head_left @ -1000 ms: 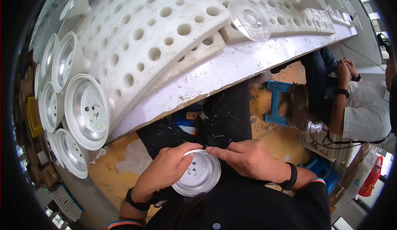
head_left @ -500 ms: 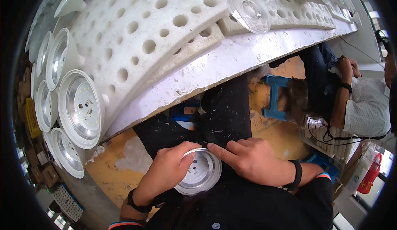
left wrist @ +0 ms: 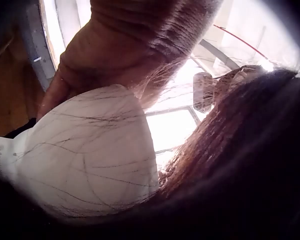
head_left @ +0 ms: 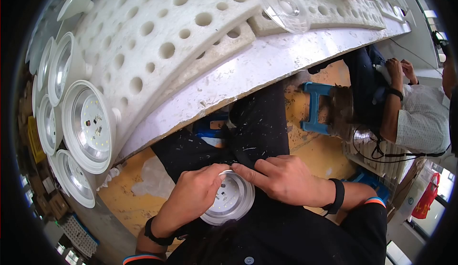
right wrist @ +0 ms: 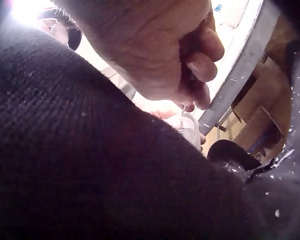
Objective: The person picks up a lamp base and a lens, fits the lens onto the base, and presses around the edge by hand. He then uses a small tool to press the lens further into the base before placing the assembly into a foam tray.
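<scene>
In the head view a round white lamp housing with a dotted circuit plate faces up over the lap. The left hand grips its left side, thumb over the rim. At the upper rim the right hand has its index finger laid along the edge, its other fingers curled. The left wrist view shows the housing's white cone from outside, beneath the left hand. In the right wrist view the right hand has curled fingers and a thin pale piece at its fingertips, against the housing; what it is cannot be told.
Foam boards with holes lie on the white table. Several lamp housings stand at the left, and a clear disc rests on the foam's edge. A blue stool and a seated person are at the right.
The right hand has shifted slightly left along the rim, its index finger nearer the left fingertips. The table and foam boards appear a little further up and left in the view.
</scene>
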A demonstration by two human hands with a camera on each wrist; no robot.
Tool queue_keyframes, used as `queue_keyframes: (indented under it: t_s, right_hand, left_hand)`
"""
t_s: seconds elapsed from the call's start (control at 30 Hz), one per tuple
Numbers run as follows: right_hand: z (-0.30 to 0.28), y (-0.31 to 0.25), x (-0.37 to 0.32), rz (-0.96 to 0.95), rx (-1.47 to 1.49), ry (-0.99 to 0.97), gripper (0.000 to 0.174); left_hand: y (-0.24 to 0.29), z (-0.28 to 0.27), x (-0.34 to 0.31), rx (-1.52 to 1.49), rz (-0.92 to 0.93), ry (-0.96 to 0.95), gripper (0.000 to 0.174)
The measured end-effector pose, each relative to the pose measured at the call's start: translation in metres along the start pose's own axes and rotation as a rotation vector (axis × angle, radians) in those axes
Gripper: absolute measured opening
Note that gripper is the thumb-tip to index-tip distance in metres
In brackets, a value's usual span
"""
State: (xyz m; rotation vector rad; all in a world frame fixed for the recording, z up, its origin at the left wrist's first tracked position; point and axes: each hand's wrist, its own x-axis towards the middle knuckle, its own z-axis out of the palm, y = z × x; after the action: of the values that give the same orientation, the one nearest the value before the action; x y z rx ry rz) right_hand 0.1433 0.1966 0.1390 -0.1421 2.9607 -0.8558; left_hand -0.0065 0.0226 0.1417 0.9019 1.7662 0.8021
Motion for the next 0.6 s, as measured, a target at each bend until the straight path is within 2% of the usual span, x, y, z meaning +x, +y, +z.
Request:
queue_keyframes:
  t_s: [0.13,0.27,0.33,0.37,0.47,0.53,0.6]
  right_hand:
    - [0.008,0.004,0.003,-0.06,0.079,0.066,0.048]
    - [-0.01,-0.002,-0.001,-0.013,0.058,-0.005,0.047]
    - [-0.018,-0.004,-0.01,0.053,0.014,-0.07,0.061]
    - [-0.019,-0.006,-0.011,0.056,0.015,-0.071,0.061]
    - [-0.021,-0.012,-0.011,0.106,-0.034,-0.096,0.059]
    - [-0.019,-0.016,-0.001,0.077,-0.056,-0.058,0.042]
    - [-0.014,-0.009,0.001,0.053,-0.042,-0.037,0.042]
  left_hand:
    - [0.004,0.001,0.001,0.009,0.009,-0.014,0.023]
    - [0.001,0.004,0.0,0.002,0.044,0.009,0.022]
    - [0.0,0.004,0.0,0.021,0.056,-0.001,0.022]
    - [0.001,0.003,0.0,0.019,0.057,-0.004,0.022]
    - [0.006,0.003,0.003,0.035,0.045,-0.027,0.022]
    - [0.007,0.005,0.002,0.105,0.063,0.005,0.022]
    - [0.007,0.002,0.002,0.094,0.046,0.001,0.022]
